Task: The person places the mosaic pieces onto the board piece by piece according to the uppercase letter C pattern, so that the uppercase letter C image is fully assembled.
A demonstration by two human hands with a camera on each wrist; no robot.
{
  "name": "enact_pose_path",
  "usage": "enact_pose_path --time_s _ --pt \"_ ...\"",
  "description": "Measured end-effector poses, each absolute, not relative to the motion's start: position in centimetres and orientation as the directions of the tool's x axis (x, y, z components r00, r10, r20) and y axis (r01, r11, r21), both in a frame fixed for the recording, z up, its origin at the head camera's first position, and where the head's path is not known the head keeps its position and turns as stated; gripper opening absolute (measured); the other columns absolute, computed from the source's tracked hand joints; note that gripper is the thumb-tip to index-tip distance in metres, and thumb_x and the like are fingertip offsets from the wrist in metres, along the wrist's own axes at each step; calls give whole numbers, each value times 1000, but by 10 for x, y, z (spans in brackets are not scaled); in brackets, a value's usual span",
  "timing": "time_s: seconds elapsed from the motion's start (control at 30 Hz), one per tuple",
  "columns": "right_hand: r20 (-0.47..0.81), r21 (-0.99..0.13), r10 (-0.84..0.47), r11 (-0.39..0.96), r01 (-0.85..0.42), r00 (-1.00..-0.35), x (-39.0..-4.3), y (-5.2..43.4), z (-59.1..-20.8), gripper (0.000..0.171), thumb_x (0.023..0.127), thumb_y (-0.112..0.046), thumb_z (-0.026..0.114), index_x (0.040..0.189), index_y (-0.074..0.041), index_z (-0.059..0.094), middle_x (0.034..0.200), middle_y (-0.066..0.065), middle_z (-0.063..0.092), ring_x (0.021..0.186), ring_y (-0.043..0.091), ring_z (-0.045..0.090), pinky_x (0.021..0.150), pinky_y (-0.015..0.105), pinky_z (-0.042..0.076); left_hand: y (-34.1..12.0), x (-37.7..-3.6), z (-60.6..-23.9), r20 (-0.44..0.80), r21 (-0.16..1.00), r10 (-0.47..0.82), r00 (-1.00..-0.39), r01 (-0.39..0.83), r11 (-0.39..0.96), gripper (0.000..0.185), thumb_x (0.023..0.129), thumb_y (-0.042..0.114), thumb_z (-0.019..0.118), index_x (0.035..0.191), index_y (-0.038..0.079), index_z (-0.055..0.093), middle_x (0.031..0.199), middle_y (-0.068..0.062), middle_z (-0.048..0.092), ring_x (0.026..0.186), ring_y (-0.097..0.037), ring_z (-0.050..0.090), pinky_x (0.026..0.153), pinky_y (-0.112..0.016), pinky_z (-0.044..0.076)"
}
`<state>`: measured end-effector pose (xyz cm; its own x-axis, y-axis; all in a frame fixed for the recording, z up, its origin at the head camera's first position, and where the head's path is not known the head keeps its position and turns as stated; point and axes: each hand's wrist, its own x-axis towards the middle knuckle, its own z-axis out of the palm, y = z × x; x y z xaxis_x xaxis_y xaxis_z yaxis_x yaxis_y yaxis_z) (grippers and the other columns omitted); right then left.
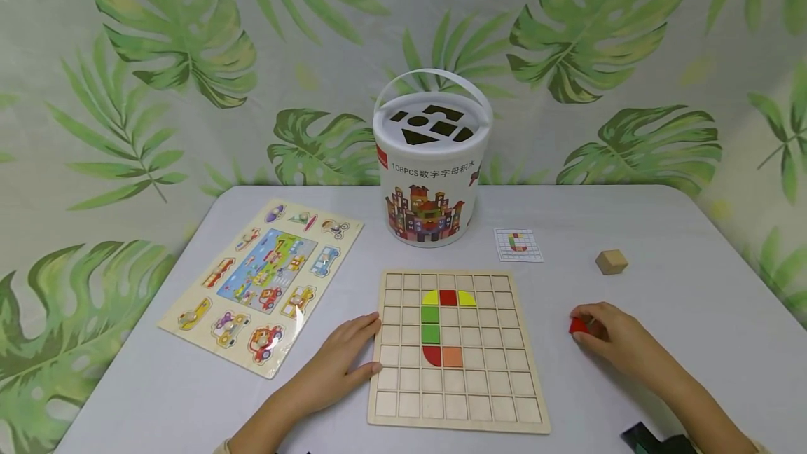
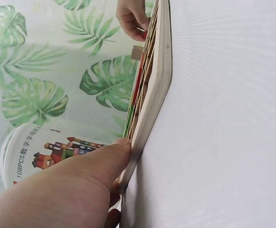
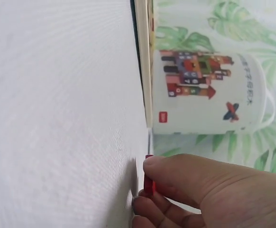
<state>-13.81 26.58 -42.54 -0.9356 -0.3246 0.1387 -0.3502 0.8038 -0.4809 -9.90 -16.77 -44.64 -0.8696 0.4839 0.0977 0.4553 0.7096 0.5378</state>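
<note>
The right hand (image 1: pixel 614 338) pinches a red block (image 1: pixel 577 326) on the bench (image 1: pixel 681 384), well right of the board (image 1: pixel 457 352). The left hand (image 1: pixel 343 359) lies flat, fingers straight, bracing the board's edge. A loose pinch could drop the block; a nudge might shift the board.

Red block (image 1: pixel 577 326); white bucket (image 1: pixel 431 181); green leaf-print backdrop (image 1: pixel 189 40); pale wooden grid board (image 1: pixel 403 398).

red block (image 1: pixel 577 326) | small, pinched on table | right of grid board (image 1: pixel 526 398)
</note>
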Motion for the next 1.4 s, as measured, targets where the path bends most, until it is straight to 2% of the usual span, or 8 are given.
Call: enact_pose_path --time_s 0.17,0.43,0.67,0.9,1.0,1.13,1.27,1.4 --pt "176 -501 -359 769 -397 -917 -133 250 -418 29 72 -3 71 98 0 60 81 -3 53 67 3 47 55 21 45 -168 -99 -446 97 539 482 -871 453 710 62 88 39 55 138 8 35 144 -2 27 131 -22 21 105 -41 19" --pt "252 -544 -496 638 -545 -831 -121 206 -410 31 74 -3 71 102 -5 59 88 -9 54 73 4 48 58 20 46 -168 -98 -445 97 539 483 -870 454 709 63 88 40 54 138 8 35 144 -2 27 131 -22 21 105 -41 19" --pt "144 -629 -535 600 -495 -832 -117 170 -414 25 80 -14 69 103 -10 59 89 -10 53 77 7 49 63 20 47 -168 -98 -445 103 543 485 -868 458 704 62 88 39 55 138 8 35 144 -3 28 131 -22 22 105 -41 19" --pt "131 -588 -552 625 -513 -823 -118 151 -423 26 78 -17 70 102 -11 60 85 -9 49 74 7 45 61 18 43 -167 -98 -445 112 535 489 -865 467 704 62 88 38 56 138 7 36 143 -3 28 130 -23 22 105 -41 20" --pt "133 -570 -558 633 -524 -819 -117 149 -426 27 79 -18 70 102 -10 60 88 -10 49 75 6 44 62 18 42 -167 -99 -445 113 535 490 -864 468 703 62 88 37 56 138 7 36 143 -3 28 130 -22 22 105 -41 20" --pt "88 -575 -574 639 -512 -814 -118 149 -425 34 80 -24 69 109 -9 60 91 -10 49 77 7 45 63 18 42 -168 -99 -445 110 535 488 -866 466 705 62 88 38 56 138 8 36 144 -3 28 131 -22 22 105 -40 20" --pt "-13 -644 -599 617 -452 -800 -122 154 -420 36 82 -18 65 116 -13 58 94 -10 49 82 9 46 67 19 44 -168 -99 -445 109 535 488 -866 465 705 62 88 39 55 138 8 35 144 -2 27 131 -22 22 105 -40 19" --pt "-50 -697 -639 573 -432 -767 -127 161 -419 32 83 -10 63 113 -17 60 100 -10 51 86 10 46 74 21 45 -168 -99 -445 109 537 488 -866 465 704 62 88 38 55 138 8 35 144 -2 27 131 -21 22 105 -40 20"
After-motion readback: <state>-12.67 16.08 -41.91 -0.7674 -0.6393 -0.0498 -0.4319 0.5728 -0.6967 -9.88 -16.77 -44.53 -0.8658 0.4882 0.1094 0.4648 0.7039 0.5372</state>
